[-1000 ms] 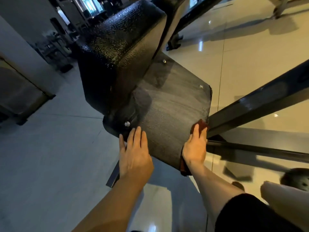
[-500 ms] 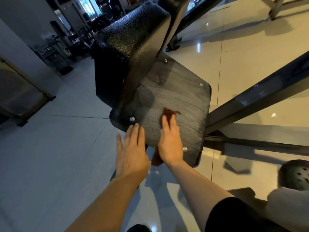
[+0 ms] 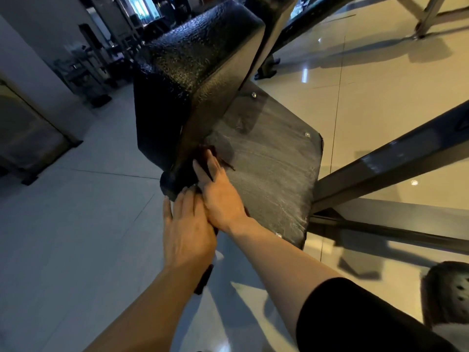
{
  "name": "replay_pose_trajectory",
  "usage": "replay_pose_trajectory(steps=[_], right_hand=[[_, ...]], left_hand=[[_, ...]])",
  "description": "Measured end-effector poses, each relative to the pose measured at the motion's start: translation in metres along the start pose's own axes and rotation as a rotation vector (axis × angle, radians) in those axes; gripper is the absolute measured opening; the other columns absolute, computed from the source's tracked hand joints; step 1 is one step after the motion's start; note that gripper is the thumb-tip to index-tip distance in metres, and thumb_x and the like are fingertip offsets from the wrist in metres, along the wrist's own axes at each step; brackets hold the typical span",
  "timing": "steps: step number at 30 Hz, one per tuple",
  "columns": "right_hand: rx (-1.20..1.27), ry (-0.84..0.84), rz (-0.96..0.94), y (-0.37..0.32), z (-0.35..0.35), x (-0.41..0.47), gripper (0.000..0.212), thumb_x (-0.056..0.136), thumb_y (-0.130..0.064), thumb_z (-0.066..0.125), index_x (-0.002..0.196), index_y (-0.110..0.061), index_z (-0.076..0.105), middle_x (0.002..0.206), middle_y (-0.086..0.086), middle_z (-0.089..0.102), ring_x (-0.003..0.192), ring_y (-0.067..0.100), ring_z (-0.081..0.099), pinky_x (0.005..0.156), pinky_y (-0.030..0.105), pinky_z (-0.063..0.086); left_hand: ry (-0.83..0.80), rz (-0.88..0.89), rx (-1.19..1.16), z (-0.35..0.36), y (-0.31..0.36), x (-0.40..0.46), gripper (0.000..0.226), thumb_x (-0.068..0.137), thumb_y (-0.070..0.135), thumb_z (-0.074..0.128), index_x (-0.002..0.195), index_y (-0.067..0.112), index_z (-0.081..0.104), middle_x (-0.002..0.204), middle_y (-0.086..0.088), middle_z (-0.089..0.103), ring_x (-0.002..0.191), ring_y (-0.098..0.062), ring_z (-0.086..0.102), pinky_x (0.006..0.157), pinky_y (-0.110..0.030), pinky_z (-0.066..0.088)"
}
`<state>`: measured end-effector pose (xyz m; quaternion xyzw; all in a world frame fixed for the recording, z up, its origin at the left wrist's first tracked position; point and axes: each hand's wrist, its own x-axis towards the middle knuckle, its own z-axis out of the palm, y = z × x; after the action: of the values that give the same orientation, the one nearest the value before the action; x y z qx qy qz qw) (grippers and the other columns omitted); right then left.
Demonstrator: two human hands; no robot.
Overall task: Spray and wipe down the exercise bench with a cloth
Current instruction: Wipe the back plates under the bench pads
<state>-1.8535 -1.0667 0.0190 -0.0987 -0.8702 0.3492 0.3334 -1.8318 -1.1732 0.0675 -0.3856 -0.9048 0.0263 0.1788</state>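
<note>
Dark red cloth [image 3: 206,158] pressed flat on the black textured bench seat [image 3: 274,179], at its inner corner below the padded black backrest [image 3: 198,72].
My right hand [image 3: 220,196] holds it down, fingers straight; my left hand [image 3: 186,232] rests open on the seat's near edge, touching the right.

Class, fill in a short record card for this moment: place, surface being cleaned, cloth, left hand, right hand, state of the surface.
Place: gym with a glossy tiled floor
Surface: flat black bench panel below a textured black pad
Cloth: dark reddish cloth, mostly hidden under the fingers
Right hand: right hand presses the cloth flat at the panel's left edge, beside the pad
Left hand: left hand open, fingers straight, at the panel's near corner
Surface state: pale wipe streaks across the panel
</note>
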Motion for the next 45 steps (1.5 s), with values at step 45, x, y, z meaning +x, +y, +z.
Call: replay_pose_trajectory(steps=[45], right_hand=[[-0.05,0.198,0.517,0.224,-0.072,0.135,0.049,0.104,-0.021,0.035,0.153,-0.023,0.028,0.164,0.002,0.006,0.145,0.029,0.022,0.11,0.044,0.037]], left_hand=[[0.018,0.21,0.005,0.071,0.064,0.2,0.057,0.081,0.024,0.033,0.11,-0.012,0.065,0.11,-0.025,0.067,0.104,-0.036,0.066,0.102,-0.051,0.04]])
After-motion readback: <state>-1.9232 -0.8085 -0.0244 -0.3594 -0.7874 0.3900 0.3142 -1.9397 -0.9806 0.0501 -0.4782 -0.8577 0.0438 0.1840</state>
